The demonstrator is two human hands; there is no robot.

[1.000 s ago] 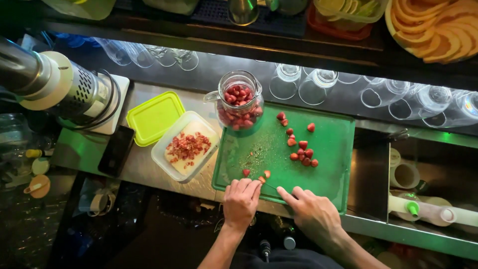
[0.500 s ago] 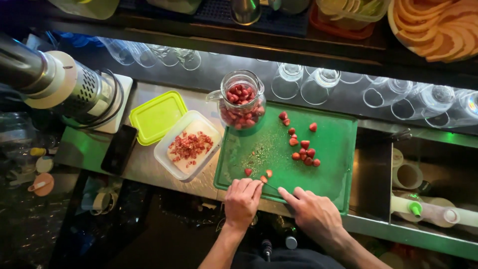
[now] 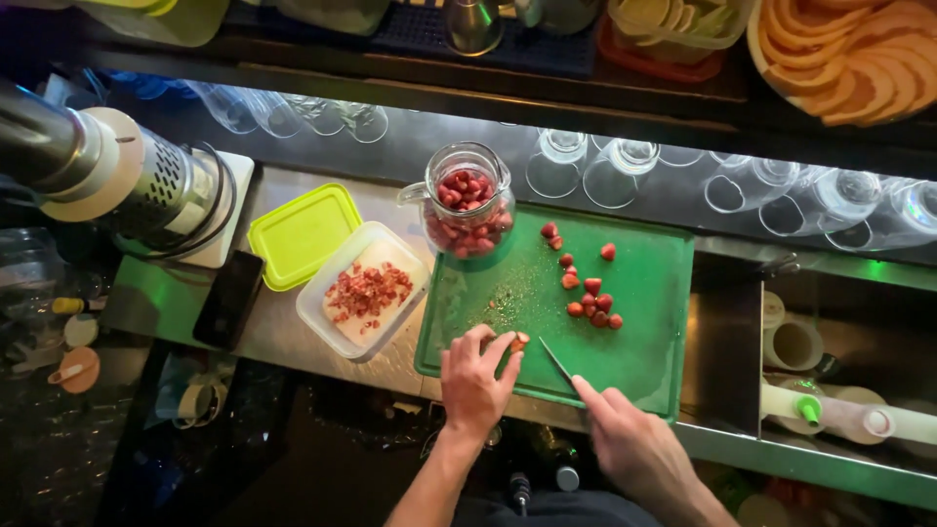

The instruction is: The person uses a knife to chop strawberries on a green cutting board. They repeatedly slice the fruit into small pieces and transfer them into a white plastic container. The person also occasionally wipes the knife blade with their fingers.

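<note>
A dim bar counter [image 3: 293, 337] is carrying a green cutting board [image 3: 654, 322]. The left hand [image 3: 475, 383] is pinching a strawberry [image 3: 519, 341] at the board's near edge; the right hand [image 3: 634, 449] is gripping a knife [image 3: 558, 362] beside it. Some ten whole berries [image 3: 590, 298] are waiting mid-board, while cut trimmings [image 3: 368, 293] are filling the tub and a jar [image 3: 468, 205] is holding fruit.

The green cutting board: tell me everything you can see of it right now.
The green cutting board is a flat rectangular slab, plastic by its look, lying on the metal counter. Its surface is scuffed pale near the middle. A loose cluster of strawberries lies on it. The glass jar of strawberries stands at its far left corner. The left hand pins a strawberry piece at the near edge; the right hand angles a knife beside it.
</note>
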